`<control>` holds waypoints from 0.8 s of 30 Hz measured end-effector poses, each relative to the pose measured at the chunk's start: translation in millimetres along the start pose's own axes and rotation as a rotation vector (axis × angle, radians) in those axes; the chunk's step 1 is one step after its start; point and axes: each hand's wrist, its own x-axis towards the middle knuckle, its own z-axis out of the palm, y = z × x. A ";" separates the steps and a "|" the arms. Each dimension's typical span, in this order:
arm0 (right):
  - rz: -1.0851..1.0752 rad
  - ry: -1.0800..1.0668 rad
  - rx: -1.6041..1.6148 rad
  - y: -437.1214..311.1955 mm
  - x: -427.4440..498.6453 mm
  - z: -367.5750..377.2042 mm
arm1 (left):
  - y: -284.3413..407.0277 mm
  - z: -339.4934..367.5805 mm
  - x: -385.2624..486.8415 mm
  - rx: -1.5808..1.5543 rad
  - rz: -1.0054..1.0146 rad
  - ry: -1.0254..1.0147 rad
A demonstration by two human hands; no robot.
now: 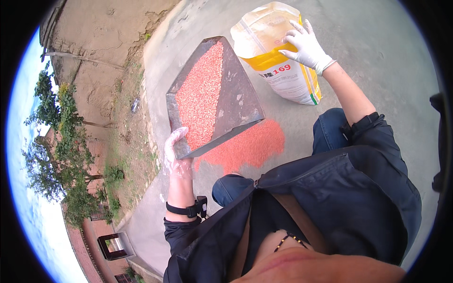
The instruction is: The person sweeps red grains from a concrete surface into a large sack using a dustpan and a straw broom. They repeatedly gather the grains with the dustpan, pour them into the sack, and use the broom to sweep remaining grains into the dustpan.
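Note:
My left hand (176, 150), in a thin clear plastic glove, grips the near left corner of a metal scoop-like pan (240, 88). Pink-coated seeds or kernels (203, 99) lie along the left part of the pan, which is tilted above the ground. Beneath its near edge a heap of the same pink grains (247, 145) is spread on the concrete. My right hand (306, 47), in a white glove, is at the open mouth of a white and yellow woven sack (290, 79), its fingers by the rim. The sack stands upright, right of the pan; its contents are hidden.
My bent knees (231, 187) are close to the heap. A concrete floor (375, 70) surrounds the sack. To the left are a strip of soil with weeds (124, 148), an earthen wall (99, 28), trees (70, 141) and a brick building (92, 233).

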 end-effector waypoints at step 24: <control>-0.192 0.017 0.035 24.1 -26.6 -22.7 | 51.7 239.9 108.6 0.575 0.004 -0.312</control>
